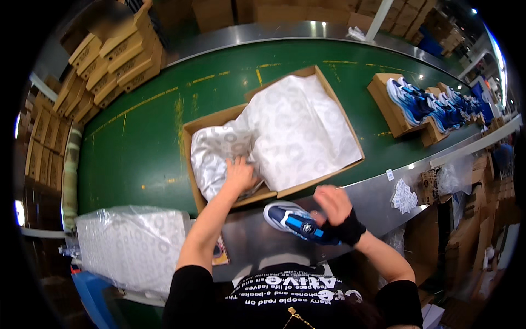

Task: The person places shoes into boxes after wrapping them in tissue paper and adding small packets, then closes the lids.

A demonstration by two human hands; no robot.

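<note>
An open cardboard shoe box (196, 189) lies in front of me, lined with printed white tissue paper (301, 129) that spreads over its right part. In its left part sits a bundle wrapped in greyish paper (216, 148). My left hand (240, 175) rests on that bundle, fingers spread. A blue and white sneaker (296, 221) lies on the metal ledge just below the box. Above the sneaker's right end hovers my right hand (334, 205), a black wrist support around it; its fingers are stretched out, slightly blurred, with nothing in them.
The box rests on a green conveyor belt (137, 159). More blue sneakers (419, 104) stand on cartons at the right. Stacked shoe boxes (118, 57) rise at the far left. Nearer left is a plastic-covered stack of tissue paper (131, 241). Small white labels (404, 196) lie on the ledge.
</note>
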